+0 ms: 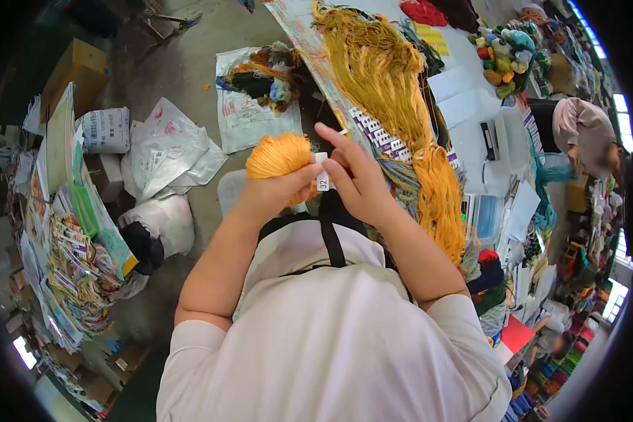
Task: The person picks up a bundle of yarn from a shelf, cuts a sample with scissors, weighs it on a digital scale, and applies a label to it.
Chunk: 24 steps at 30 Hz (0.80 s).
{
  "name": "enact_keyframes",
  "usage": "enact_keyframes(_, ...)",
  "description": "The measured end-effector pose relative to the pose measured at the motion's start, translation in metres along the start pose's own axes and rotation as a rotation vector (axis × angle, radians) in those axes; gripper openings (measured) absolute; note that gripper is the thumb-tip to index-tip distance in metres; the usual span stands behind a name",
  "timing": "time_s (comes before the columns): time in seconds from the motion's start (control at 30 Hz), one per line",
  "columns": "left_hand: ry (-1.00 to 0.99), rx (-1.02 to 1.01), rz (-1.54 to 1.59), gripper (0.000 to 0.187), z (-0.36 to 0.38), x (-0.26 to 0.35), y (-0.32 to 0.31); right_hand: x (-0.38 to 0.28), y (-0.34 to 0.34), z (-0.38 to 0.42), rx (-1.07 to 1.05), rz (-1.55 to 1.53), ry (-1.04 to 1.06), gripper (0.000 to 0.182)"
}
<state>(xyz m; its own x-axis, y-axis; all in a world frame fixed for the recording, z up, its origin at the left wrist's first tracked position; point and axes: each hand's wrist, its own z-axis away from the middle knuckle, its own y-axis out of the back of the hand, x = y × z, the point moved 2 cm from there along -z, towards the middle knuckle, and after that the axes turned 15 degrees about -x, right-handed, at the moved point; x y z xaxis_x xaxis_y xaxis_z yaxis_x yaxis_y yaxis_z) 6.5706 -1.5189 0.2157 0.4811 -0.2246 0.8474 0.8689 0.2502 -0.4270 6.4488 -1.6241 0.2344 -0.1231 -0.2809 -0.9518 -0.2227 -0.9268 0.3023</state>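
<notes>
Between both hands (316,186), orange yarn (278,156), tag (322,177) seemingly pinched

A small white tag (323,181) bears the number "32", printed sideways; it sits pinched between the left hand (278,190) and the right hand (355,184), against a bundle of orange yarn (280,156). White plastic bags (169,144) on the floor carry red print, and a white sack (105,129) has dark lettering, but both are too small and blurred to read.
</notes>
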Motion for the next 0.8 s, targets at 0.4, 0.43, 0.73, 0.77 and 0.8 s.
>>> enact_keyframes(0.4, -0.152, -0.089, -0.163, 0.026, 0.011, 0.021, -0.012, -0.027, 0.022, 0.023, 0.073, 0.581, 0.249, 0.012)
enact_keyframes(0.43, -0.19, -0.108, -0.301, 0.025, 0.012, 0.024, -0.013, -0.029, 0.023, 0.024, 0.064, 0.607, 0.293, 0.014)
enact_keyframes(0.73, 0.212, -0.333, 0.471, 0.019, 0.011, 0.023, -0.018, -0.04, 0.024, 0.027, 0.111, 1.006, 0.669, 0.031)
enact_keyframes(0.77, 0.193, -0.378, 0.508, 0.016, 0.011, 0.021, -0.015, -0.038, 0.024, 0.026, 0.128, 0.904, 0.627, 0.029)
enact_keyframes(0.8, 0.175, -0.424, 0.545, 0.014, 0.011, 0.019, -0.013, -0.035, 0.023, 0.026, 0.144, 0.802, 0.583, 0.028)
